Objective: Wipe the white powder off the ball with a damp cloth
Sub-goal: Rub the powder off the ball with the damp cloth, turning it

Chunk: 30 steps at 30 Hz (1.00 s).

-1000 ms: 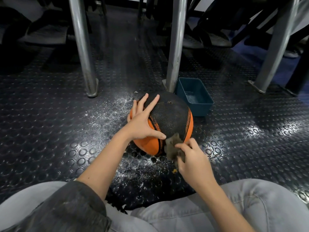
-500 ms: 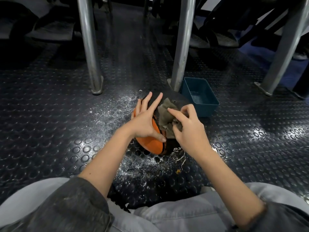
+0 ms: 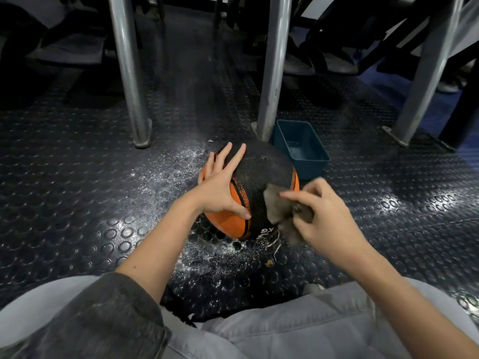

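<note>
An orange and black ball (image 3: 261, 174) sits on the studded floor in front of my knees. My left hand (image 3: 220, 185) rests flat on its left side with the fingers spread and the thumb on the orange panel. My right hand (image 3: 321, 213) grips a grey-brown cloth (image 3: 278, 206) and presses it against the ball's lower right side. The cloth is blurred by motion. White powder (image 3: 207, 255) is scattered over the floor around the ball. The ball's black top looks dark, with little powder visible.
A teal plastic tub (image 3: 300, 149) with some water stands just behind the ball on the right. Metal legs (image 3: 272, 68) rise right behind the ball, another (image 3: 127, 73) to the left and one (image 3: 425, 68) at the right. My grey-trousered knees (image 3: 285, 330) are below.
My right hand has swept the cloth from the ball's top down to its lower right side. One second ago it was at the ball's near bottom edge. My left hand stays put.
</note>
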Available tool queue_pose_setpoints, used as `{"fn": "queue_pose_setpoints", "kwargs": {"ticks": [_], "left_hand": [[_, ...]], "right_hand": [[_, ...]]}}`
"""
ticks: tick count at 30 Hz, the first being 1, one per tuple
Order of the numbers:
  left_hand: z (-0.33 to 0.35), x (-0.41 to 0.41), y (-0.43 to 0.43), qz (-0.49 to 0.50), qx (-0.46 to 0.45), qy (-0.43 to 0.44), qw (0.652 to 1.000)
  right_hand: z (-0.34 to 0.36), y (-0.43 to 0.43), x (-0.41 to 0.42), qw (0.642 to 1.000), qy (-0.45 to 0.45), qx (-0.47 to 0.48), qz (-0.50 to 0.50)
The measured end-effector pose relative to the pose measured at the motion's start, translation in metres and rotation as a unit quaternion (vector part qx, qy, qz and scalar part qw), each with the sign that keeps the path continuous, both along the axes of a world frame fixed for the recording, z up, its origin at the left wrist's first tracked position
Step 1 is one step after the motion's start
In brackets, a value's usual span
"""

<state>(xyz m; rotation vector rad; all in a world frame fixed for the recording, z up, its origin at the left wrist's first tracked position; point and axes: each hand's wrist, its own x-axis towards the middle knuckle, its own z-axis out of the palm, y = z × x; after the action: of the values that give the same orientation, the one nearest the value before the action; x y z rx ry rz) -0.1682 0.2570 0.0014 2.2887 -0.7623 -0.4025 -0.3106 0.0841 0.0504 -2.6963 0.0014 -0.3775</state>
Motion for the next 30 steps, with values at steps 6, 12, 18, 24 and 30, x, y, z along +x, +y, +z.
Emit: {"fn": "queue_pose_setpoints", "kwargs": {"ticks": [6,12,18,24,30], "left_hand": [[-0.004,-0.001,0.001,0.001,-0.011,0.011,1.000],[-0.002,-0.003,0.001,-0.012,-0.009,0.002,1.000],[0.000,-0.006,0.000,-0.007,0.002,0.002,1.000],[0.001,-0.005,0.002,-0.004,-0.005,0.021,1.000],[0.005,-0.006,0.003,-0.017,-0.019,0.035,0.999]], "right_hand": [[-0.012,0.036,0.049,0.995,-0.067,-0.019,0.078],[-0.039,0.018,0.018,0.991,-0.033,-0.072,0.107],[-0.043,0.002,0.000,0.979,0.095,-0.164,0.069],[-0.014,-0.018,-0.008,0.991,0.132,-0.031,0.020],[0.004,0.014,0.050,0.992,-0.098,0.017,0.073]]}}
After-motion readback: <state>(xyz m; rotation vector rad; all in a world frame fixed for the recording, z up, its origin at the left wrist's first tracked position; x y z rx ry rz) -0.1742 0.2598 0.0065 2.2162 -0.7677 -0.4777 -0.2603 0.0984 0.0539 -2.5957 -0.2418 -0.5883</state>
